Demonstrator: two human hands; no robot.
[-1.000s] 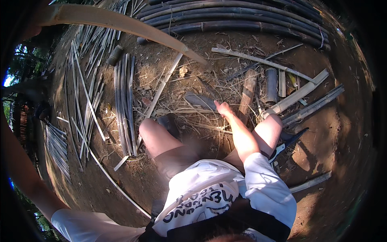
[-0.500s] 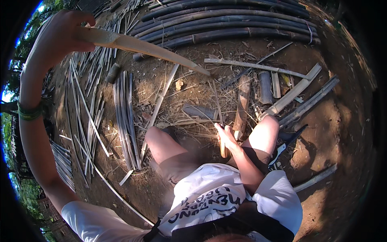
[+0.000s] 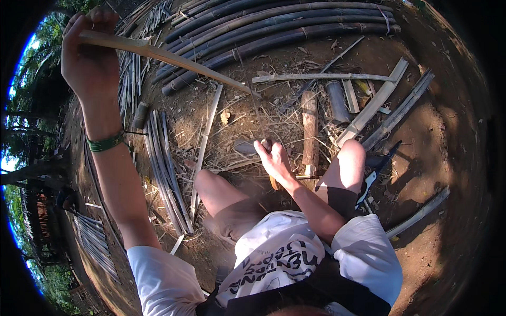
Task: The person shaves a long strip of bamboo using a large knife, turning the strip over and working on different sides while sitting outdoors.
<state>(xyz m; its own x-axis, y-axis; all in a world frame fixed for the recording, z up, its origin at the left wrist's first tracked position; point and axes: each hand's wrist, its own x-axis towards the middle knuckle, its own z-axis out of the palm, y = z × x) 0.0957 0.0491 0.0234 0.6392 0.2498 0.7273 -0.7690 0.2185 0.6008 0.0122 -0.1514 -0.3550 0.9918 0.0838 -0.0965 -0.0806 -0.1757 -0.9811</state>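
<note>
My left hand [image 3: 90, 68] is raised at the upper left with its fingers closed round one end of a pale split bamboo slat [image 3: 182, 61]. The slat slopes down to the right, over the ground ahead of my knees. Between my knees, my right hand [image 3: 278, 162] grips a knife by its wooden handle [image 3: 274, 183], whose butt shows below the fist. Its thin dark blade rises away from the fist, seen nearly edge-on, and passes close to the slat's far end. Whether blade and slat touch, I cannot tell.
Dark bamboo poles [image 3: 295, 34] lie stacked at the back. Narrow strips [image 3: 167, 168] are bundled left of my legs. A wooden block [image 3: 310, 129] and a short bamboo piece [image 3: 337, 101] lie ahead. Right of my knee are split bamboo lengths [image 3: 375, 105] and a white-handled tool [image 3: 367, 187].
My left forearm has swung inward to the right, and the slat's far end has shifted slightly left. My right hand has moved up and left with the knife.
</note>
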